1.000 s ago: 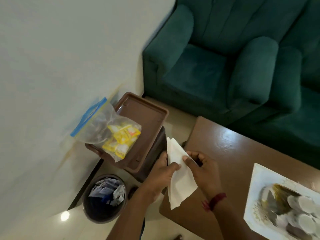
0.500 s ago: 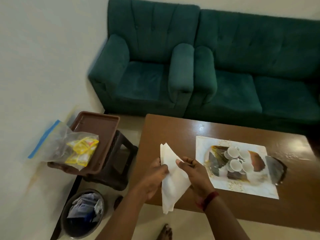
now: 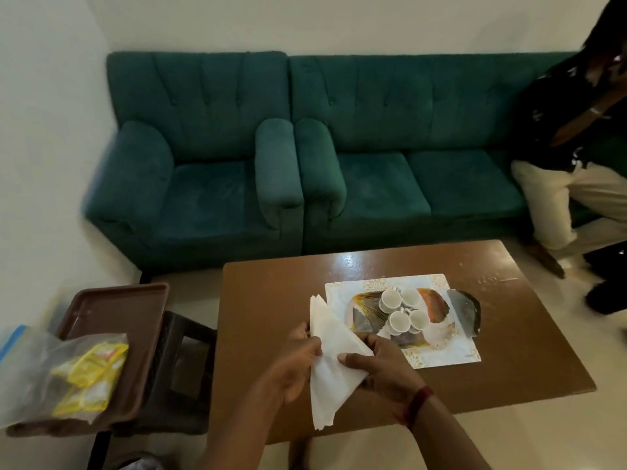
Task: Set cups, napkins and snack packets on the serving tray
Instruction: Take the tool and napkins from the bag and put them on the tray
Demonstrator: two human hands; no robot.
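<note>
Green sofa behind, my view has swung from the side tray to the counter [image 3: 271, 300], both hands' fingers [image 3: 353, 359] pinching napkins [image 3: 330, 368] beside the cup-laden serving tray [image 3: 437, 351].

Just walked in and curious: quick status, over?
Both hands, left hand and right hand, gripping white napkins. Four cups on serving tray. Snack packets bagged, off-tray. Path clear.

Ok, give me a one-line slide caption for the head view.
Both hands, left and right, hold white napkins beside four cups on the tray.
</note>
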